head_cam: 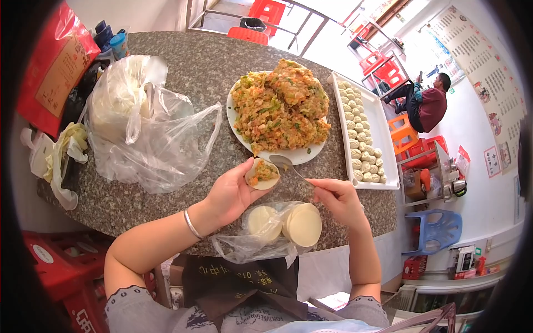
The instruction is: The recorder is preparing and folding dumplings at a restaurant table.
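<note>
My left hand point(230, 189) holds a round dumpling wrapper point(272, 181) with a lump of filling point(264, 171) on it. In my right hand point(338, 200) is the handle of a metal spoon point(296, 171); its bowl is beside the wrapper, over the near rim of a white plate point(302, 157). A large mound of chopped orange and green filling point(279, 110) is heaped on that plate. Stacked round wrappers point(306, 224) lie in a clear plastic bag point(233, 247) between my forearms. At the right, a white tray point(381, 137) holds rows of pleated dumplings point(357, 129).
A clear plastic bag with pale contents point(125, 104) lies on the left of the granite table point(191, 54), beside a red bag point(58, 70) and a blue cup point(119, 45). Beyond the tray, a person point(429, 102) sits on an orange stool point(403, 132). A blue chair point(437, 232) stands at the right.
</note>
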`<state>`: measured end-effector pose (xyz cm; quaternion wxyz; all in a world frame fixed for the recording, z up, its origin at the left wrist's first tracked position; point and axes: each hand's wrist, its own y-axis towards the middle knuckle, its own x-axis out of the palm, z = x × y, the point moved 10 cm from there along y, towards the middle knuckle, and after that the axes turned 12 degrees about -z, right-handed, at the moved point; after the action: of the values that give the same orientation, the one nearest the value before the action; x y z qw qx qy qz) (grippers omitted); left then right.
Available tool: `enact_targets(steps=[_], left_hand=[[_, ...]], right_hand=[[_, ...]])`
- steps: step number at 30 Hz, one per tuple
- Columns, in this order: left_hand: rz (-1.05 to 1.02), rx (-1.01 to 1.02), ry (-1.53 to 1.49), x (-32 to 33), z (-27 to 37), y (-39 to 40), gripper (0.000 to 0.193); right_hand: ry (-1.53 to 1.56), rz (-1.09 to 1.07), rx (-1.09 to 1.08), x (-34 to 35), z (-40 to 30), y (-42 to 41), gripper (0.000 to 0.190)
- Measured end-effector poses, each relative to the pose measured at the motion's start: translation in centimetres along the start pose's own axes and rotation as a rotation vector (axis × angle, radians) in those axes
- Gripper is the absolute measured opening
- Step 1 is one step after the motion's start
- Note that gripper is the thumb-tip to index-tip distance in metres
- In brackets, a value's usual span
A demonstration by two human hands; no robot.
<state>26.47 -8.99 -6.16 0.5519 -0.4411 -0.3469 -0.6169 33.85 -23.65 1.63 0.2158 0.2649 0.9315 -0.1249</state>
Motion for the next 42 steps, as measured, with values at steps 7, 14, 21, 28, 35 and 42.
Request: enact_targets(steps=[7,14,21,28,35,42], left_hand=[[-0.008,-0.049,0.009,0.6,-0.1,-0.2,0.044],[-0.065,-0.061,-0.002,1.3,0.0,-0.2,0.045],[-0.11,-0.023,0.296,1.9,0.5,-0.4,0.049],[-0.089,-0.05,0.357,2.4,1.1,-0.6,0.057],[-0.104,0.295,0.722,3.6,4.3,-1.3,0.044],[-0.02,0.627,1.165,5.2,6.8,-3.0,0.028]], right_hand=[[-0.075,-0.112,0.028,1.2,0.3,0.3,0.026],[-0.122,-0.015,-0.03,0.3,-0.4,0.1,0.027],[-0.408,0.26,-0.102,-1.1,1.9,-1.1,0.029],[-0.426,0.259,-0.249,0.3,-2.1,1.6,0.022],[0.018,0.042,-0.296,2.0,-4.3,5.4,0.019],[0.063,0.094,-0.307,2.1,-4.3,5.8,0.015]])
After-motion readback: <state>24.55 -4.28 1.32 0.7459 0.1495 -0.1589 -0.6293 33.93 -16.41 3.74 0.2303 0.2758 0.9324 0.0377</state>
